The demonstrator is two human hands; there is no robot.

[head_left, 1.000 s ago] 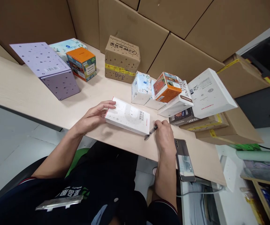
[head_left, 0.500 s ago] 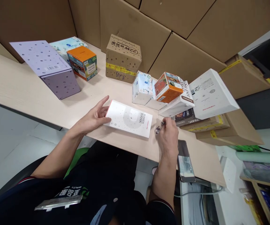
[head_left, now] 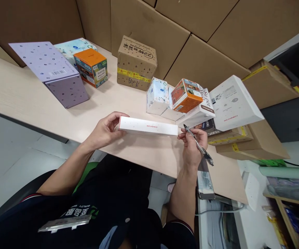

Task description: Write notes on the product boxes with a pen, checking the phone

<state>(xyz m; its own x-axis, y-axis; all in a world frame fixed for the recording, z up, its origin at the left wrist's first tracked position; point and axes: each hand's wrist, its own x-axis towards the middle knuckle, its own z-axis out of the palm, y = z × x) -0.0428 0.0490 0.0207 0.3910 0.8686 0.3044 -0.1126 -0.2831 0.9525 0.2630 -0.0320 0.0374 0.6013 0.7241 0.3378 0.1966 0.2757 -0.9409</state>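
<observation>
A slim white power bank box [head_left: 148,126] with a red left end is turned so that a narrow side with small red lettering faces me. My left hand [head_left: 108,130] grips its left end, thumb below and fingers above. At the box's right end is my right hand [head_left: 193,145], its fingers closed around a dark pen [head_left: 198,145] that slants across the hand. The right fingertips are close to the box's corner; whether they touch it I cannot tell. Beneath my right wrist lies a phone [head_left: 205,183], partly covered.
Behind stand a purple box [head_left: 66,90], an orange box [head_left: 91,67] and a taped brown carton [head_left: 137,64]. Tissue packs [head_left: 157,96], another orange box [head_left: 186,97] and a large white box [head_left: 235,103] crowd the right. Tall cartons [head_left: 149,31] wall off the table's [head_left: 108,100] back.
The power bank box has been tipped from its printed broad face onto a narrow side view. My right hand has turned up and come to the box's right end, with the pen now showing clearly.
</observation>
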